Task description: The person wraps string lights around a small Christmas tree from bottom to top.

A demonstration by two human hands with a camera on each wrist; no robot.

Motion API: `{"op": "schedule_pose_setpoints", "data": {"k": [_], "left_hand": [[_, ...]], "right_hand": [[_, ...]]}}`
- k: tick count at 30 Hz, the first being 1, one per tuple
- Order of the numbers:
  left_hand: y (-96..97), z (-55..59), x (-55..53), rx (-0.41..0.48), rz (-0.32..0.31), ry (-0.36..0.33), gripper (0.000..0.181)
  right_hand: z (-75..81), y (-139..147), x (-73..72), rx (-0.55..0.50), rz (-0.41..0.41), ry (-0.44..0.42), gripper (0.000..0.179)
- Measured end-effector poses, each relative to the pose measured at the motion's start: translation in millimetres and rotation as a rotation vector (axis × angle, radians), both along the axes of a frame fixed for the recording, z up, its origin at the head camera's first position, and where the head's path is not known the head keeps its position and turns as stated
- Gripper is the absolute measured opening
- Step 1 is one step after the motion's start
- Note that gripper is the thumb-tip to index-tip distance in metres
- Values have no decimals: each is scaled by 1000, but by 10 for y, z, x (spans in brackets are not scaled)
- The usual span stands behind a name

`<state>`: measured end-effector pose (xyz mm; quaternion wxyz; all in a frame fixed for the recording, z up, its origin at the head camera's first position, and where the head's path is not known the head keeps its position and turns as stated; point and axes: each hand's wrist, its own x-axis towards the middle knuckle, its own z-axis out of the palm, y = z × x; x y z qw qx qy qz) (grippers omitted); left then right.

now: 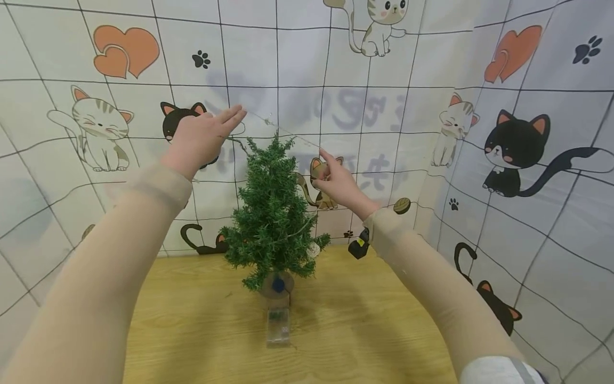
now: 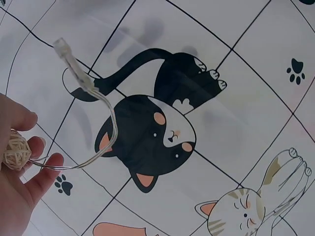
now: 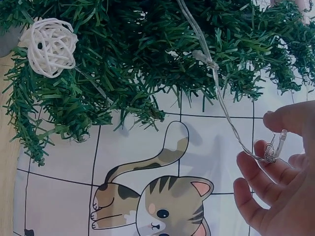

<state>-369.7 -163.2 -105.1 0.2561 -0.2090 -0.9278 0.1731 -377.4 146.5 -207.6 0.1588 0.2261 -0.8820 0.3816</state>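
Head view: with both arms raised, holds a thin light string [image 1: 267, 121] stretched across the tip of a small green tree [image 1: 273, 202], with the left hand [image 1: 203, 136] at the higher end and the right hand [image 1: 338, 184] at the lower. Looks like the step of draping the string about the crown; probably calls next for bringing the span in against the upper branches while keeping it from slackening. Below, at the tree's foot on the wooden table [image 1: 182, 325], includes a small clear box [image 1: 278, 333], well apart from both hands.

Left wrist view: grips a wicker ball [image 2: 16, 152] with curled fingers, with wires leading out of it past the fingertips. Beyond the grip, loops round to a clear bulb [image 2: 72, 66], hanging free in front of the cat-print backdrop [image 2: 231, 98].

Right wrist view: pinches, rather loosely by the look of it, a knotted bit of the string with a bulb beside the knot, between parted, bent fingers. From there, leads along twisted wire towards the branches. Well apart from that grip, shows a white woven ball [image 3: 51, 47] among the greenery.
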Motion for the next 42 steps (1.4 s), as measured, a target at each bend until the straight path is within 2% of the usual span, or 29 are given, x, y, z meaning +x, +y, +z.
{"op": "schedule_pose_setpoints", "data": {"k": [5,12,18,22,28,33,38,42], "left_hand": [[16,-30,-7,31,16,-49,75],[-22,-137,-68,-13,56,-60,71],[-88,-305,-188,-7,46,-63,71],[-106,-447,-219,-3,39,-58,64],[-151,-613,-245,21,73,-106,59],[-252,-690,-250,37,105,-124,58],[-383,-765,-229,63,131,-173,59],[-498,-832,-229,87,129,-190,58]], "right_hand": [[-36,-28,-44,8,-1,-28,79],[-100,-54,-87,74,2,-76,80],[-186,-67,-124,118,8,-88,81],[-238,-84,-132,135,24,-97,79],[-327,-102,-158,182,57,-123,68],[-395,-102,-161,145,88,-170,49],[-471,-134,-160,49,147,-294,48],[-517,-165,-145,36,149,-340,48]]}}
